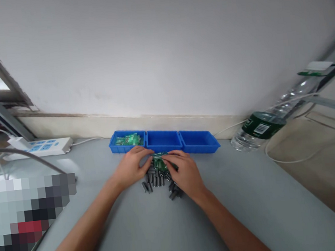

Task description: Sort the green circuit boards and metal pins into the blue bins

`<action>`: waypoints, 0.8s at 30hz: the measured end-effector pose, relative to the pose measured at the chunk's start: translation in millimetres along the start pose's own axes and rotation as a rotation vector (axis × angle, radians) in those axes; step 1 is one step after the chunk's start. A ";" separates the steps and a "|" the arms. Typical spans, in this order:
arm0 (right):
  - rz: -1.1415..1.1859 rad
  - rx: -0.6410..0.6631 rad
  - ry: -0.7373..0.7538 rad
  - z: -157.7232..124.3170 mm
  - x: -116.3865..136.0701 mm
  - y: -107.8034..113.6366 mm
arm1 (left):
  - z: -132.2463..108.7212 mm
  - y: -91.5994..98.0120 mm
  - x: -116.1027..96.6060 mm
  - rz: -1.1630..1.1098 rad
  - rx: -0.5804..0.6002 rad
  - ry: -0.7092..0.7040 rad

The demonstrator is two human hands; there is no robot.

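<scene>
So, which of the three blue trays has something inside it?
The left tray: it holds green packets. The middle tray and the right tray show only their bare blue bottoms.

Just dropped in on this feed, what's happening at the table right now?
A person works at a grey table. The left hand and right hand both pinch a small bunch of green pieces over a pile of small dark cylinders. Behind stands a row of three blue bins; the left bin holds more green pieces. A power strip lies far left, a water bottle right.
</scene>
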State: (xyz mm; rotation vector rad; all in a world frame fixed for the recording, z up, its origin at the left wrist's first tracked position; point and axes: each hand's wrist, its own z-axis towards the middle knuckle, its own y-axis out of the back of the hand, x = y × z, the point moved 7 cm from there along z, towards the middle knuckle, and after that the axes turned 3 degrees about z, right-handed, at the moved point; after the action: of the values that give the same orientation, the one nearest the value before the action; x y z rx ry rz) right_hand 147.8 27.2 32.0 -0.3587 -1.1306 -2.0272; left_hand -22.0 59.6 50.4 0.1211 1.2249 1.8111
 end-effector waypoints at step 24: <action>-0.043 0.013 -0.034 -1.0 -0.9 -1.5 | -11.2 64.5 53.3 0.453 -0.411 0.234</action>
State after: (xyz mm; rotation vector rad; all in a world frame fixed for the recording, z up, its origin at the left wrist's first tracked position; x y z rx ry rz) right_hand 147.4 27.2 30.1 -0.3659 -1.1809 -2.0569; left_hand -98.8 84.8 74.4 -0.0543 1.0055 2.4965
